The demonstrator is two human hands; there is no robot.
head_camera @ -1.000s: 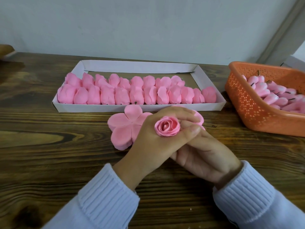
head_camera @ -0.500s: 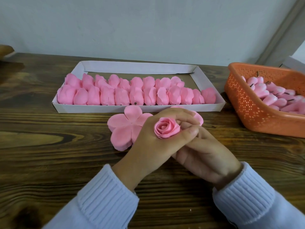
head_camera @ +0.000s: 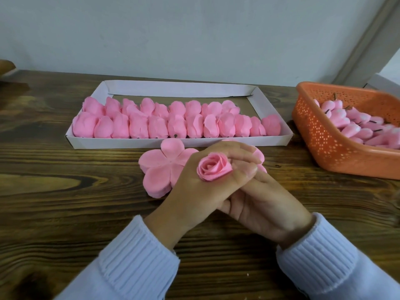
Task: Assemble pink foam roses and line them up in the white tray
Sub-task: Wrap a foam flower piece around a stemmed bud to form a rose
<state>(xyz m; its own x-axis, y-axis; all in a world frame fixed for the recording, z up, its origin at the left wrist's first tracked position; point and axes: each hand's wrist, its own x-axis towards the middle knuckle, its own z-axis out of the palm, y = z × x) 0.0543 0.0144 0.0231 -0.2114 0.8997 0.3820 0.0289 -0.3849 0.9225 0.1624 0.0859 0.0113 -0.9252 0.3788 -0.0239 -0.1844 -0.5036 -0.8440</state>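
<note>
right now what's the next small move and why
Probably bring the flat petal piece up under the rose pinched in the left hand: it looks smaller than the wrapped roses in the white tray, and that piece lies beside it.

There is one view only. The wide-angle camera on the person's head looks forward and down, close over the dark wooden table [head_camera: 65, 191], facing the long white cardboard tray [head_camera: 173, 88] and the pale grey wall [head_camera: 194, 29] behind.

Soft even daylight, wide-angle edge distortion
</note>
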